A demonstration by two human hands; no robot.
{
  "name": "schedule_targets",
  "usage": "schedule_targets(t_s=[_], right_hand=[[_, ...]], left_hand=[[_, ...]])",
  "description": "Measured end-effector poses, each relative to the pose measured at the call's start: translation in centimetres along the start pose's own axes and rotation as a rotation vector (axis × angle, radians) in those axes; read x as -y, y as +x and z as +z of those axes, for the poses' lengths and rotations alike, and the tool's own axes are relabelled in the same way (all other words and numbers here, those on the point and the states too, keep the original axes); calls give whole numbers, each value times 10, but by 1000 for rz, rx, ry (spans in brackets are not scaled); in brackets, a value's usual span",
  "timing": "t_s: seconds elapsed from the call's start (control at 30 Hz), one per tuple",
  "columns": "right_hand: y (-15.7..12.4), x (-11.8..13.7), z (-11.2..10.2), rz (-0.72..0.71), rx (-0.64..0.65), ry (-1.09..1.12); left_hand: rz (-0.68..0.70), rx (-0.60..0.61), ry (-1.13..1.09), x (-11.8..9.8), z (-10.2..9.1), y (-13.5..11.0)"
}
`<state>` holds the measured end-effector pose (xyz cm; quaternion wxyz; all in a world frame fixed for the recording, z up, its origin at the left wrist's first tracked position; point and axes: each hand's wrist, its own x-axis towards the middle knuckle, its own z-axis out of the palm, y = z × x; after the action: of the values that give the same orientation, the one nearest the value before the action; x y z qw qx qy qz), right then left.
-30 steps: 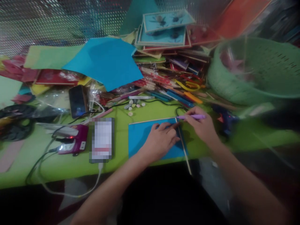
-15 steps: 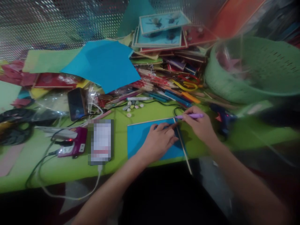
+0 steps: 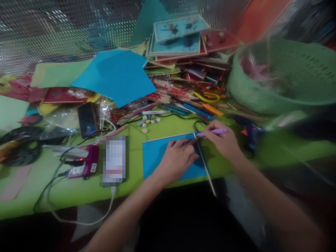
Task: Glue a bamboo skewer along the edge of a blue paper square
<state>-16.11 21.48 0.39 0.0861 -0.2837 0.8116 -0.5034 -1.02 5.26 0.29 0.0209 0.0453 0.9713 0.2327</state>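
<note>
A blue sheet of card lies on the green tabletop, with a thin pale stick along its far edge. A second thin stick runs down its right side and sticks out past the near edge. My left hand lies flat on the card, fingers stretched toward the second stick, and its fingertips are close to or on that stick. In my right hand is a slim purple pen, pinched in the fingers. Its tip meets the card's far right corner, where the sticks come together.
Small pebbles lie beyond the card. A glue gun and a green basket are at the right. Left stand a phone on a cable and a purple power strip. Scissors, papers and framed pictures pile up behind.
The camera view has shifted slightly. The purple pen's tip has moved a little at the corner, while my left hand stays in place on the card.
</note>
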Motion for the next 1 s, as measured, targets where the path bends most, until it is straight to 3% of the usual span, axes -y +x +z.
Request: schedule_targets(t_s=[0.6,1.0], right_hand=[[-12,5,-4,44,24,-12],[-33,5,-10,68,63,23]], left_hand=[[-51,52,-53,0,-2,0],[-30,25,-43,1,1,-1]])
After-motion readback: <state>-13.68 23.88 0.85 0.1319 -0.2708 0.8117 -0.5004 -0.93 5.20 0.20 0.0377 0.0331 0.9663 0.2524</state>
